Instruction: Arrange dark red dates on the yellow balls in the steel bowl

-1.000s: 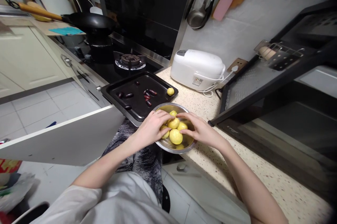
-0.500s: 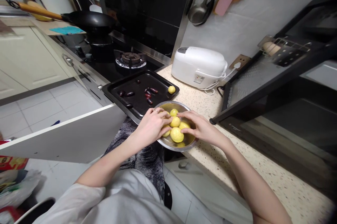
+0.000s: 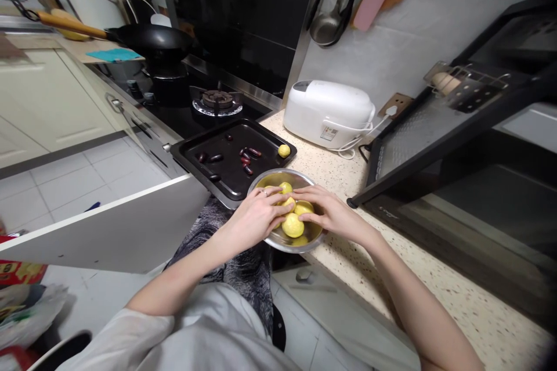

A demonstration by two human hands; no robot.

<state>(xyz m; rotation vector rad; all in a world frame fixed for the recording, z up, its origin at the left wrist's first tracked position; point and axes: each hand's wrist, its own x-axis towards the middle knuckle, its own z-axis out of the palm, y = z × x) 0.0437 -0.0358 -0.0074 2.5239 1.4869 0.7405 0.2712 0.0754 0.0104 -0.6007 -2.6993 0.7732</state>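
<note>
Several yellow balls [image 3: 293,225] lie in a steel bowl [image 3: 316,238] at the counter's edge. My left hand [image 3: 260,212] reaches over the bowl's left side, its fingers curved round a yellow ball near the middle. From the right, my right hand [image 3: 326,208] reaches in with thumb and fingers spread, touching the balls. Behind the bowl is a black baking tray [image 3: 226,176] with several dark red oval pieces [image 3: 246,161] and one yellow ball [image 3: 284,151] in its right corner.
A white rice cooker [image 3: 329,112] stands against the wall. The gas burner [image 3: 217,101] and wok [image 3: 152,40] are at the back left. A black oven [image 3: 456,202] occupies the right; an opened white door [image 3: 117,231] juts out at left.
My left hand has moved slightly right over the balls, its fingers now covering more of the middle one. My right hand has hardly moved.
</note>
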